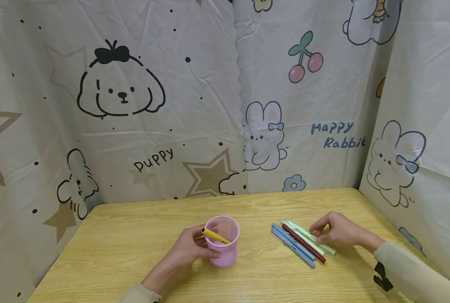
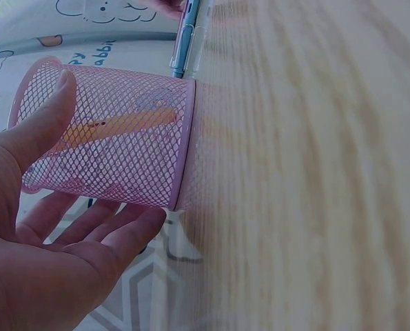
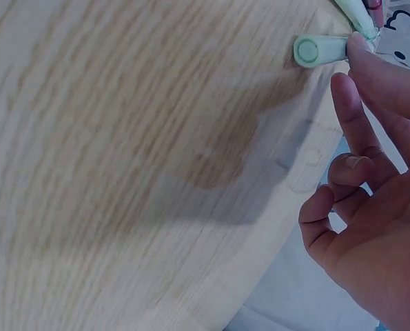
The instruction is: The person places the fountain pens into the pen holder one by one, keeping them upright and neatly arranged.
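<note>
- Holding the round pink mesh cup (image 1: pixel 225 255), the left hand (image 1: pixel 188 247) had its thumb on one side and its fingers on the other.
- The cup stood upright on the pale yellow wood-grain table (image 1: pixel 134 227), left of the pens; inside it a yellow pen (image 1: pixel 218 237) leaned slantwise, upper end at the rim on the left hand's side.
- Wood surface lay between the cup and the pens, and more stretched left of the left hand.
- The table's far edge ran along the white printed cloth (image 1: pixel 202 92); its right edge slanted past the right hand (image 1: pixel 337 230).
- The pens lay side by side at a slant: slim blue pens (image 1: pixel 293 245) nearest the cup, a glossy dark red pen (image 1: pixel 304 244) in the middle, pale green pens (image 1: pixel 303 230) on the right.
- The right hand's thumb touched a pale green pen, the last two fingers curled in; whether it pinched that pen I could not tell.
- One blue pen had a silvery clip.
</note>
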### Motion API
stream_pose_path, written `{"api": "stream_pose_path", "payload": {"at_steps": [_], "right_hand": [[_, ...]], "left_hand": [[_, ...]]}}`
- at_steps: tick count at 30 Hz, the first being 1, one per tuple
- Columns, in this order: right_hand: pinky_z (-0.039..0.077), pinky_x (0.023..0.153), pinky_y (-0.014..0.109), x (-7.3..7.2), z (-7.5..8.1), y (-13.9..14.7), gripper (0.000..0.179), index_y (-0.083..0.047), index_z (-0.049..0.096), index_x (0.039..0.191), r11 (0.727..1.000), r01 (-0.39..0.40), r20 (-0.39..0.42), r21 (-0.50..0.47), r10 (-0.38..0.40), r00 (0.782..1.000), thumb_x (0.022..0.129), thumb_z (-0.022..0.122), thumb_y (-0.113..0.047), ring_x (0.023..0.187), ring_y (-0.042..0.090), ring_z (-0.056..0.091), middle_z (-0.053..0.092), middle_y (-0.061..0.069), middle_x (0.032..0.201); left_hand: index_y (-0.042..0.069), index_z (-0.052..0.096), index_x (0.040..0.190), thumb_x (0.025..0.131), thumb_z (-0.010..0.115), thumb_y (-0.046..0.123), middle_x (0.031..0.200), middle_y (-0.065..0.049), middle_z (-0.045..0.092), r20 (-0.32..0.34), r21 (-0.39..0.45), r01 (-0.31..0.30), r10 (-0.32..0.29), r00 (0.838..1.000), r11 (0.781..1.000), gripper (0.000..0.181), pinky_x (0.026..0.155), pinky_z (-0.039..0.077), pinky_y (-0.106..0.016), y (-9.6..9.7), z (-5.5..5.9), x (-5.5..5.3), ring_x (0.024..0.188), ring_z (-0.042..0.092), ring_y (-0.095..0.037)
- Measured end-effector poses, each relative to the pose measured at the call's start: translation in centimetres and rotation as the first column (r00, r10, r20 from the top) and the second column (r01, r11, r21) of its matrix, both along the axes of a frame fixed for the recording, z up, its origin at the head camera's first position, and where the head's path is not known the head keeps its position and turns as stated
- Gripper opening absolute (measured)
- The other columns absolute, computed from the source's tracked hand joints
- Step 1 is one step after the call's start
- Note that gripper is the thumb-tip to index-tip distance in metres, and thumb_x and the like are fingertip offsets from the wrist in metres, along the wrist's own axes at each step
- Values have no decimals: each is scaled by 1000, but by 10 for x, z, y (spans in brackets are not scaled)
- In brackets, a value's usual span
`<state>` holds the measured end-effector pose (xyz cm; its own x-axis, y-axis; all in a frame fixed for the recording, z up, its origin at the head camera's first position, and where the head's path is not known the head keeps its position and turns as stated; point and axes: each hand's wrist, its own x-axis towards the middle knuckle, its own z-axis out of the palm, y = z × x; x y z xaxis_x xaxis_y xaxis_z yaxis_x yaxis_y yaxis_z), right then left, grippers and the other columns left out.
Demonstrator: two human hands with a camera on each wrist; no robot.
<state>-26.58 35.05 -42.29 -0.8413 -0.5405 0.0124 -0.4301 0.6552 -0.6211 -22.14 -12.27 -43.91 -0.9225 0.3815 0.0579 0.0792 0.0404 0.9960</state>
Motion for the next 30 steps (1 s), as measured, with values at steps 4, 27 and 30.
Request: {"api": "stream_pose_path", "payload": {"at_steps": [4, 27, 30], "right_hand": [[49, 70, 26, -1, 1, 3, 27, 0, 80, 110, 1000, 8, -1, 11, -8, 1000, 85, 86, -8, 80, 9, 60, 70, -7, 85], [54, 73, 26, -2, 0, 1, 19, -2, 82, 101, 999, 27, -55, 30, -25, 998, 84, 88, -10, 81, 6, 61, 74, -5, 89], [54, 73, 26, -2, 0, 3, 19, -1, 82, 102, 999, 24, -52, 26, -23, 998, 85, 88, -10, 82, 6, 61, 75, -4, 91]], "left_hand": [[-7, 55, 148, 77, 91, -7, 143, -25, 61, 2, -9, -4, 4, 1000, 1000, 80, 108, 52, -37, 0, 0, 0, 127, 63, -36], [-6, 54, 149, 78, 90, -7, 144, -26, 60, 0, -19, -4, 4, 1000, 1000, 80, 109, 51, -40, -1, 1, 0, 128, 62, -37], [-7, 55, 148, 78, 90, -7, 143, -25, 61, 1, -21, -6, 6, 1000, 1000, 79, 108, 51, -40, 0, 1, 0, 128, 62, -37]]}}
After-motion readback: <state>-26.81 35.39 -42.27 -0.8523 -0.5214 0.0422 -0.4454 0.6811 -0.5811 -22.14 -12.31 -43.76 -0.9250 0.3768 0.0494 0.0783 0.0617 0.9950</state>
